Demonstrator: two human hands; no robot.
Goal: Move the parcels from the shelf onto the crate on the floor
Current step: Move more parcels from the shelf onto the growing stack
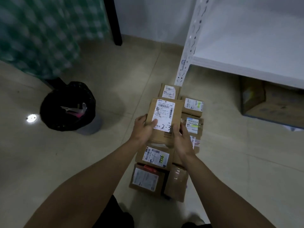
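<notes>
Above the pile on the floor, in the head view, a brown cardboard parcel (164, 116) with a white label marked "2-" is held flat, label up, by both hands. The left hand (142, 129) grips its left edge with the thumb lying on the label. The right hand (182, 140) curls round its near right corner, so the parcel is level and the label can be read. Under it lie the other parcels (155, 156), packed close in rows. They cover what is beneath, so I cannot make out the crate itself. I judge that the held one is meant to go on top of this stack. The white shelf (246, 51) is to the right, with a bigger carton (271, 106) on the floor under it. A black-lined bin (69, 106) stands well apart on the left.
</notes>
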